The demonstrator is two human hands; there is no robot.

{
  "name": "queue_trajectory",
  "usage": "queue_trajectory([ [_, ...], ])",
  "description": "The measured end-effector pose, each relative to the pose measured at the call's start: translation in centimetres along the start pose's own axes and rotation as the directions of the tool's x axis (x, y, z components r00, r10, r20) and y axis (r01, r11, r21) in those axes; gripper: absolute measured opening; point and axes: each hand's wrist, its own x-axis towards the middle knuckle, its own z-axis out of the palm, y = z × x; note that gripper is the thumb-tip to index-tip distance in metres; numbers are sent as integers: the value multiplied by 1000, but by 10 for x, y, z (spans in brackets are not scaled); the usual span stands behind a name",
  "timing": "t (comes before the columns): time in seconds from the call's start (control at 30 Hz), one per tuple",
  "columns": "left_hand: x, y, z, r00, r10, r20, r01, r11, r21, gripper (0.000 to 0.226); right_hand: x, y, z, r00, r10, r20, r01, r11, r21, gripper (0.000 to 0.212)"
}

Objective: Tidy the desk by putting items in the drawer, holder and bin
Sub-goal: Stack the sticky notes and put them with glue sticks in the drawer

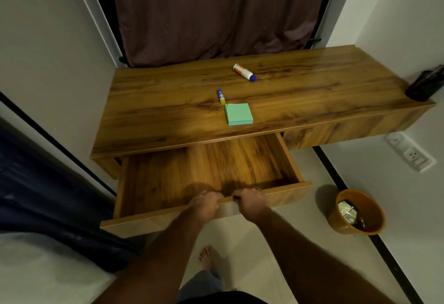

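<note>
Both your left hand and right hand grip the open drawer's front edge, below the table's front.

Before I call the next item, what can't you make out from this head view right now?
- Fingertips of left hand and right hand: curled over the drawer front edge.
- Near inside of the drawer: hidden by that front panel and the hands.
- Holder: dark, cut by the right edge; contents unseen.
- Bin: only a silvery wrapper shows; the rest is in shadow.
- Glue stick label: too small.
</note>
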Motion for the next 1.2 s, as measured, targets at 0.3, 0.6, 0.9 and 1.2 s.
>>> queue_trajectory([
  [0.3, 34, 9, -61, 941, -45, -335, -172, 789, -590, 33, 58, 24, -55, 937, 348, -22, -246, 705, 665, 33],
  [0.6, 152, 51, -159, 885, -173, -432, -207, 685, -698, 31, 159, 51, -138, 890, 421, -174, -215, 725, 654, 32],
  [0.9, 222, 54, -183, 913, -299, -278, -10, 664, -748, 31, 241, 65, -151, 877, 473, -86, -293, 667, 685, 32],
  [1.2, 233, 60, -176, 908, -392, -148, 52, 456, -889, 32, 264, 77, -150, 847, 532, 9, -355, 553, 754, 30],
])
